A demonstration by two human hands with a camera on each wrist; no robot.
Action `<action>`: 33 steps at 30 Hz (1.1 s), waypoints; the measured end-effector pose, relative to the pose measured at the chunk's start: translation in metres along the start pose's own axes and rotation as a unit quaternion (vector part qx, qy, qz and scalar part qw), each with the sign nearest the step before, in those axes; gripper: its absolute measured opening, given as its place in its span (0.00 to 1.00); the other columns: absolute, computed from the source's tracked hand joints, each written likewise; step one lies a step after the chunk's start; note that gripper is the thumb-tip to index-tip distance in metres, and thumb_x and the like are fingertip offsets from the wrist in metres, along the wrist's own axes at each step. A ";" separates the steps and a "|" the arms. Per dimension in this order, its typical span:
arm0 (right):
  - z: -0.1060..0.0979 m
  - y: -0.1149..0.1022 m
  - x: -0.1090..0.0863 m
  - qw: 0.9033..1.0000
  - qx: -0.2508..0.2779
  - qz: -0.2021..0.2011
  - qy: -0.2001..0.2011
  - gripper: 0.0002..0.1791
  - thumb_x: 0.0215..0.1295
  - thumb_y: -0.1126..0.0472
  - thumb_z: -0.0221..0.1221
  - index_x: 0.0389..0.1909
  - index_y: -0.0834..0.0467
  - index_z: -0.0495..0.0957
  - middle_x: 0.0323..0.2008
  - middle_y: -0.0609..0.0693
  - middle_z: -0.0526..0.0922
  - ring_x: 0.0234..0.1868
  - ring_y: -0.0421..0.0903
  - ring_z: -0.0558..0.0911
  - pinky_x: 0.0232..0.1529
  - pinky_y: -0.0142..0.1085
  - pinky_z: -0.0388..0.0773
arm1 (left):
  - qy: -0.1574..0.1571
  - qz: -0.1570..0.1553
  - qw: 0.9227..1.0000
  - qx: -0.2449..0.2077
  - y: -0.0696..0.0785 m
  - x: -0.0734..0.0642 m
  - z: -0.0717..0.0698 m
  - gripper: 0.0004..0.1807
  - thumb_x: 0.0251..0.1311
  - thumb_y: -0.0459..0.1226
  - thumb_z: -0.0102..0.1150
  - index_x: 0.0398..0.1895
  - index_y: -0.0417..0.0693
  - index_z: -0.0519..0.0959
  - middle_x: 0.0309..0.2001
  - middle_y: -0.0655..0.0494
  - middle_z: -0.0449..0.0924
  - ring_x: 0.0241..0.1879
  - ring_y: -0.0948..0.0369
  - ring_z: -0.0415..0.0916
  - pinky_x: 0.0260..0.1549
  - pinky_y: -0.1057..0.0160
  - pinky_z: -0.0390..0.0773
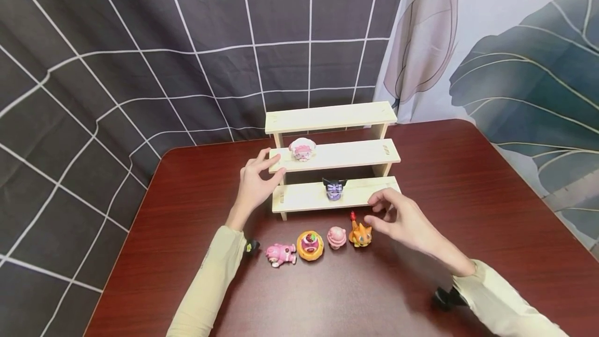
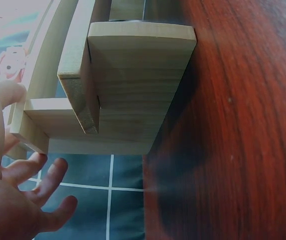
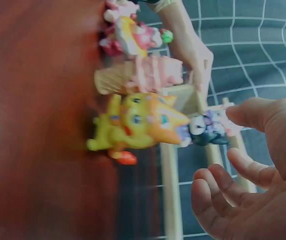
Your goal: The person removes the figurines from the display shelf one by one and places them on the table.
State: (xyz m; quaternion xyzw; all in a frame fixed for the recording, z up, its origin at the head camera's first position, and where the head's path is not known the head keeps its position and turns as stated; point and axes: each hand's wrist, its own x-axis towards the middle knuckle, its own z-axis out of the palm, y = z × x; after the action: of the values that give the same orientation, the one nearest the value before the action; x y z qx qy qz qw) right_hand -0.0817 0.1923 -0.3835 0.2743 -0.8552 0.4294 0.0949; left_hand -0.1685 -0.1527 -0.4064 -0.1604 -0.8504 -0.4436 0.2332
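A three-tier wooden display shelf (image 1: 334, 155) stands on the table. My left hand (image 1: 256, 181) holds the left end of its middle board (image 2: 30, 130) between thumb and fingers. A white-and-pink figurine (image 1: 302, 149) sits on that tier, and a purple figurine with black ears (image 1: 334, 190) on the lowest one. My right hand (image 1: 402, 220) hovers by the shelf's lower right corner with loosely bent fingers and nothing in them. Nearest to it is an orange dragon-like figurine (image 1: 360, 235), whose tail tip is red; the right wrist view shows this figurine (image 3: 137, 122) apart from the hand.
In a row before the shelf are a pink ice-cream figurine (image 1: 336, 237), a round yellow figurine with a strawberry (image 1: 310, 245) and a pink figurine lying down (image 1: 281, 255). A dark grid curtain (image 1: 196, 66) hangs behind the reddish-brown table (image 1: 355, 295).
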 end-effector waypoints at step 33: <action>0.009 -0.020 0.115 0.999 0.042 -0.024 -0.016 0.16 0.59 0.72 0.67 0.48 0.66 0.77 0.46 0.61 0.81 0.41 0.53 0.86 0.36 0.46 0.82 | -0.010 -0.014 1.000 0.004 0.001 0.001 -0.001 0.21 0.57 0.40 0.71 0.55 0.47 0.85 0.63 0.47 0.76 0.51 0.46 0.75 0.46 0.45 0.71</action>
State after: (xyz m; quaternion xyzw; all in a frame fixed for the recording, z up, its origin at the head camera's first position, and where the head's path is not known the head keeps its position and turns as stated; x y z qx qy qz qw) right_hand -0.1660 0.1311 -0.3292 0.3054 -0.8310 0.4579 0.0802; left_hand -0.1680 -0.1529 -0.4046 -0.1524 -0.8567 -0.4415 0.2189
